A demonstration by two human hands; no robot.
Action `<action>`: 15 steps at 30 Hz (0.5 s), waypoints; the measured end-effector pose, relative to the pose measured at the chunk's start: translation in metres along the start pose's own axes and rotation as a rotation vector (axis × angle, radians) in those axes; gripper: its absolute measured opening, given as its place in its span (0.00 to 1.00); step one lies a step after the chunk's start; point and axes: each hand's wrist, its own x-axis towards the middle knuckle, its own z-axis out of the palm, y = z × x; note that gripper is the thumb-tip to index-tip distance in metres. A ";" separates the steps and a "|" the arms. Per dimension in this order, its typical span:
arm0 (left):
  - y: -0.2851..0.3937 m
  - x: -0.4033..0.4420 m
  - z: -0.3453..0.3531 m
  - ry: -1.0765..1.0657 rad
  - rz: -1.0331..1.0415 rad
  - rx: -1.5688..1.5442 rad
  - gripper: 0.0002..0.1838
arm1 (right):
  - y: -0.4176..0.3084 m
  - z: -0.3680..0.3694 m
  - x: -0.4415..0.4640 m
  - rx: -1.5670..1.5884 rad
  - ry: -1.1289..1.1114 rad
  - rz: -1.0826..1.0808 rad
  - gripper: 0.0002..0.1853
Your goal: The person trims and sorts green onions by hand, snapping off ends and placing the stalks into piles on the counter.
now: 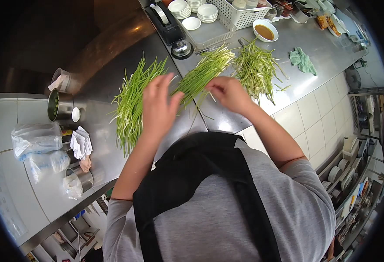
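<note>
Centrally, middle bunch (203,75): slim, smooth green stalks, pale at one end, nearer the person than the domed metal bell (182,48); long axis slanting, pale ends away and rightward.
Left hand (159,105): grip apart, beside the bunch.
Right hand (230,94): fingertips together at its side; cannot tell if clamping stalks.
</note>
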 end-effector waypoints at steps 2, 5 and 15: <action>0.014 -0.005 0.008 -0.008 0.188 0.163 0.21 | -0.012 0.017 -0.004 -0.015 -0.029 -0.042 0.07; 0.013 -0.027 0.030 -0.407 -0.253 -0.502 0.22 | -0.013 0.040 -0.010 -0.036 -0.020 -0.275 0.07; -0.025 0.001 -0.028 -0.414 -0.585 -0.086 0.18 | 0.060 -0.046 0.010 -0.394 0.422 0.058 0.12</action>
